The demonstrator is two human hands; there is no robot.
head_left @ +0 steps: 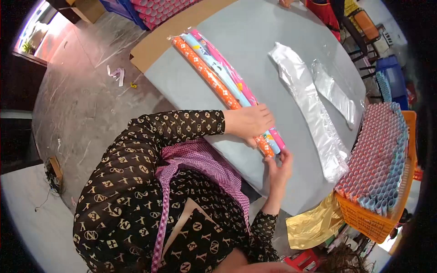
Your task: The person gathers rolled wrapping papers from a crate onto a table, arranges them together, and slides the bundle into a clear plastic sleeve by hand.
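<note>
Three wrapped rolls lie side by side on the grey table [182, 84]: an orange roll [202, 68], a light blue roll [216, 68] and a pink roll [223, 61]. Clear film shows at their far ends. My left hand [252, 122] lies across the rolls near their close ends, fingers wrapped over them. At the near ends of the rolls is my right hand [278, 173], its thumb and fingers apart around the end edges, touching them. To the right lie a stack of clear plastic sleeves [307, 104] and a smaller sleeve bundle [334, 93].
An orange crate [364, 223] packed with many rolls [380, 154] stands at the right, beside gold sheeting [314, 225]. Another person's hand [285, 3] shows at the table's far edge. A blue crate [123, 11] with pink rolls is at the top left.
</note>
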